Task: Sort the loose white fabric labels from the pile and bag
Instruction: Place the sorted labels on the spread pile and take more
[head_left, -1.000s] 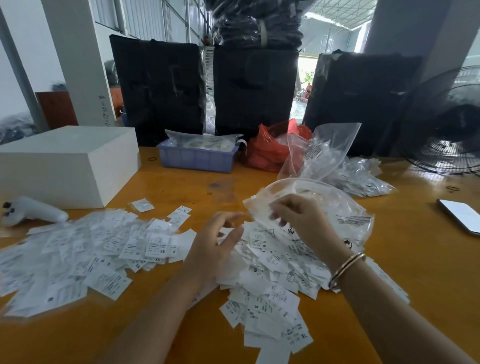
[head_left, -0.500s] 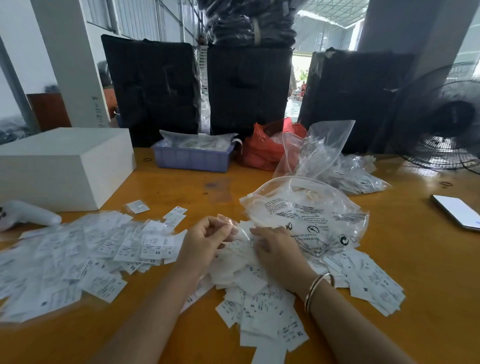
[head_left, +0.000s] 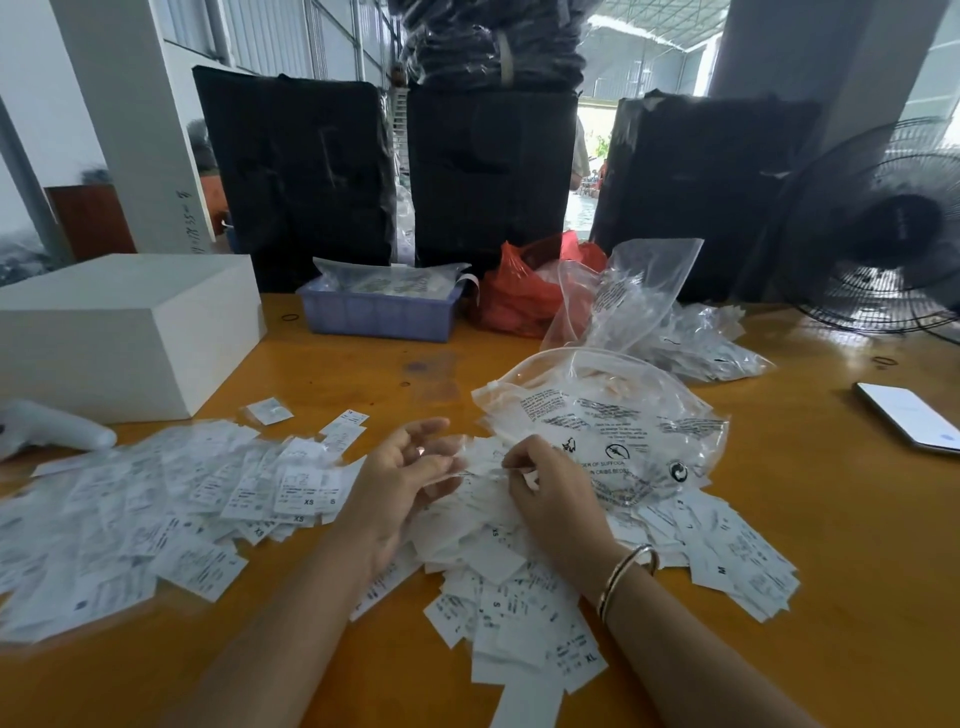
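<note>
Loose white fabric labels lie in a centre pile under my hands, and a wider spread of labels covers the table to the left. A clear plastic bag with black print lies puffed up just behind the centre pile. My left hand hovers over the pile's left edge with loosely spread fingers and grips nothing that I can make out. My right hand, with a bangle on its wrist, pinches a white label at the pile's top, right in front of the bag.
A white box and a white handheld device sit at the left. At the back stand a purple basket, a red bag and more clear bags. A phone and a fan are at the right.
My right hand came down from the bag's mouth to the pile and pinched a label. The bag settled onto the table. My left hand's fingers spread apart.
</note>
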